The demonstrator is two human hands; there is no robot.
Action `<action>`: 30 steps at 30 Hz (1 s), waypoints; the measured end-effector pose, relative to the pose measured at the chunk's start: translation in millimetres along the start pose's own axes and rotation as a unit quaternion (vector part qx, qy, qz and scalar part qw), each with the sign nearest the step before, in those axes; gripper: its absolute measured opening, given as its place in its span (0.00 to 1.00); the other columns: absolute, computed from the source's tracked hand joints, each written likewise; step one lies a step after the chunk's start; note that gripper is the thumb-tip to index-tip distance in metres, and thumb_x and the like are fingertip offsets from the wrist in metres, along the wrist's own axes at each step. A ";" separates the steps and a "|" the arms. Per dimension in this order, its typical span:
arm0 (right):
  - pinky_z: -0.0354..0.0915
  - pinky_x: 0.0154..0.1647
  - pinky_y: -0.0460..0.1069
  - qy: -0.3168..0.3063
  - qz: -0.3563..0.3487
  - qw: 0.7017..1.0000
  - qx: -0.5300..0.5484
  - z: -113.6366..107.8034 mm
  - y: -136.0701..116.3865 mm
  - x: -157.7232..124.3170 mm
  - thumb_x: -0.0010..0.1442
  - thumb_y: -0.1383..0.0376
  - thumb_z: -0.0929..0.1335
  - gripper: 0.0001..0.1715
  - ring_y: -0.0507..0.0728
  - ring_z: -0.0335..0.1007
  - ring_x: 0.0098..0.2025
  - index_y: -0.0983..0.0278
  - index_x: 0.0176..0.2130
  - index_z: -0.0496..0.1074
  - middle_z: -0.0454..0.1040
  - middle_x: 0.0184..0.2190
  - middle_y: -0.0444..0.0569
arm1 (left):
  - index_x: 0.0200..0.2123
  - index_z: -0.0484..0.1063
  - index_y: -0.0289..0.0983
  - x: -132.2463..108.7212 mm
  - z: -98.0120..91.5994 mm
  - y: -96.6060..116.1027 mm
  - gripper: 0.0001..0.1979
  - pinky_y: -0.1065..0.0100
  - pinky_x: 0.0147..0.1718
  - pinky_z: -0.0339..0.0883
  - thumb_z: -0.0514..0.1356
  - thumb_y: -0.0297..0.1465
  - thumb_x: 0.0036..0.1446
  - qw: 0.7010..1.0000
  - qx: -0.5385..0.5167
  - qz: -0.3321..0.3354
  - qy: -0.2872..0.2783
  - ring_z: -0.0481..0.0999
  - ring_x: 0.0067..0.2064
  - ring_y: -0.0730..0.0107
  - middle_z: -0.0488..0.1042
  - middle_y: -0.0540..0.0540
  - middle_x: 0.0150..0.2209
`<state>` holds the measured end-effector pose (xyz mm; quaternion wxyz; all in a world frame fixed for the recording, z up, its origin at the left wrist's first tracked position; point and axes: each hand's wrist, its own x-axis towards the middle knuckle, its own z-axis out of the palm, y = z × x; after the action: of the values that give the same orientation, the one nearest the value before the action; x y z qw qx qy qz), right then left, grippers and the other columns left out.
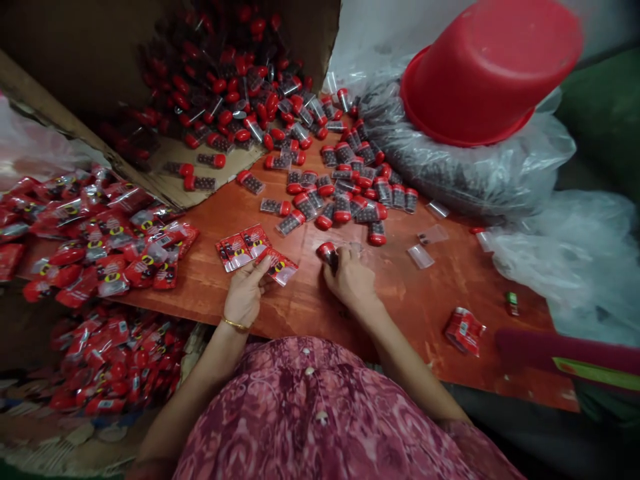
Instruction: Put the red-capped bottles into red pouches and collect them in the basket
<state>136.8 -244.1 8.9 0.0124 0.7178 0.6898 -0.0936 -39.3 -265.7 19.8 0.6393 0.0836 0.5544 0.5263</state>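
A red-capped clear tube (pixel 327 252) is gripped in the right hand (pixel 350 280), with the fingers curled closed around it and only the cap and a little of the body left showing. Just beside it, the left hand (pixel 245 297) is held half-closed over a strip of red foil sachets (pixel 245 245), whose edge is pinched between the thumb and fingers. A gold bangle (pixel 235 324) is worn on the left wrist, and a pink patterned garment (pixel 310 407) fills the bottom of the frame. Both hands are over a worn, red-brown tabletop (pixel 425 313). A heap of red sachets (pixel 100 233) lies at the left of the frame, and a second heap (pixel 110 360) is seen lower down, below the table edge. At the lower right, a crumpled red sachet (pixel 465 331) lies on the tabletop, with small clear plastic sleeves (pixel 421 256) higher up. Many loose red-capped tubes (pixel 350 187), filled with small dark pieces, are scattered across the upper middle and run back into a tilted cardboard carton (pixel 65 80) at the upper left, where a dense mass of them (pixel 220 87) is piled. At the upper right, an overturned red plastic basin (pixel 493 73) sits tilted on a bulging clear bag (pixel 450 167) of dark contents.
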 end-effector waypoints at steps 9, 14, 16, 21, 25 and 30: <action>0.55 0.25 0.45 -0.080 -0.126 0.890 0.430 -8.8 20.3 -34.5 0.56 0.61 0.59 0.12 0.52 0.60 0.24 0.64 0.28 0.65 0.64 0.21 0.43 | 0.24 0.71 0.35 -2.5 8.4 5.9 0.17 0.75 0.21 0.65 0.72 0.36 0.30 1.000 -0.004 -0.013 -0.025 0.72 0.21 0.76 0.75 0.52 0.22; 0.52 0.24 0.45 -0.151 -0.134 0.826 0.527 -23.1 11.8 -46.0 0.49 0.62 0.62 0.09 0.49 0.55 0.22 0.65 0.25 0.67 0.62 0.19 0.41 | 0.24 0.73 0.35 -5.5 11.1 5.3 0.16 0.75 0.23 0.64 0.71 0.38 0.32 0.997 0.031 0.013 -0.075 0.72 0.23 0.76 0.75 0.51 0.23; 0.51 0.24 0.44 -0.165 -0.131 0.817 0.537 -24.0 8.9 -43.3 0.48 0.62 0.63 0.08 0.49 0.55 0.22 0.65 0.25 0.68 0.62 0.19 0.41 | 0.23 0.74 0.34 -7.5 12.1 4.8 0.16 0.74 0.25 0.64 0.71 0.39 0.32 0.994 0.048 0.027 -0.098 0.72 0.24 0.75 0.76 0.50 0.23; 0.52 0.23 0.44 -0.201 -0.116 0.783 0.578 -20.9 6.9 -39.4 0.46 0.62 0.63 0.09 0.48 0.54 0.21 0.66 0.25 0.69 0.62 0.19 0.41 | 0.23 0.75 0.34 -9.2 13.3 2.9 0.17 0.71 0.29 0.65 0.70 0.40 0.32 0.988 0.083 0.076 -0.102 0.71 0.26 0.73 0.76 0.48 0.25; 0.51 0.23 0.44 -0.201 -0.103 0.778 0.586 -19.6 9.0 -43.9 0.45 0.63 0.63 0.09 0.48 0.54 0.22 0.66 0.25 0.70 0.63 0.19 0.41 | 0.23 0.75 0.34 -5.8 11.3 2.0 0.17 0.71 0.30 0.64 0.70 0.41 0.33 0.988 0.084 0.104 -0.076 0.71 0.27 0.73 0.76 0.49 0.25; 0.52 0.23 0.44 -0.188 -0.107 0.786 0.579 -20.0 9.8 -46.6 0.45 0.63 0.64 0.09 0.49 0.55 0.22 0.66 0.25 0.70 0.63 0.19 0.41 | 0.22 0.75 0.34 -5.9 11.9 5.5 0.19 0.73 0.28 0.63 0.70 0.43 0.31 0.988 0.097 0.083 -0.088 0.70 0.27 0.74 0.75 0.50 0.23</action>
<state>147.5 -287.6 34.5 -0.2863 0.4801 0.5630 -0.6087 -32.0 -262.2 31.7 0.6285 0.2364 0.5357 0.5120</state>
